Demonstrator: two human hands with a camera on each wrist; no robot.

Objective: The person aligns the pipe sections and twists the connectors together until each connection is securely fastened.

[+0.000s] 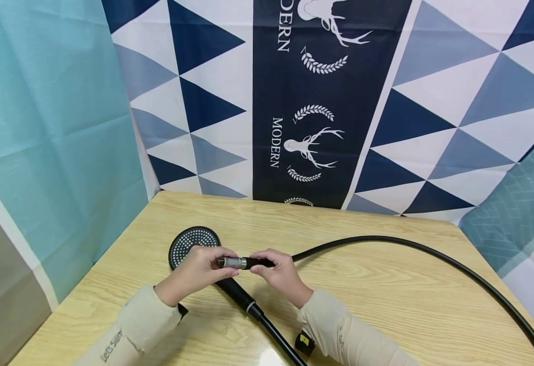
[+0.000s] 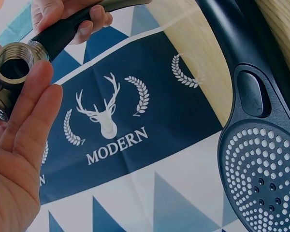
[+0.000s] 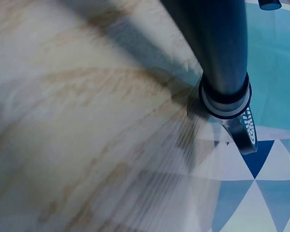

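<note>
Over the table, my left hand (image 1: pixel 203 268) pinches a metal-and-black pipe fitting (image 1: pixel 234 262) between thumb and fingers. In the left wrist view the fitting shows a wide threaded ring (image 2: pixel 37 52) facing the camera. My right hand (image 1: pixel 279 274) grips the black end of a shower hose (image 1: pixel 363 239), which meets the fitting; how tightly they are joined I cannot tell. Beneath my hands lies a black shower head (image 1: pixel 189 243), spray face up, its handle (image 1: pixel 236 292) pointing toward me. The right wrist view shows only that handle (image 3: pixel 215 43) and its collar, no hand.
The hose arcs across the right of the wooden table (image 1: pixel 377 295) and leaves at the lower right corner. Another length of hose (image 1: pixel 278 335) runs from the shower head's handle to the front edge. Patterned cloth (image 1: pixel 216 91) hangs behind, teal cloth (image 1: pixel 56 127) at left.
</note>
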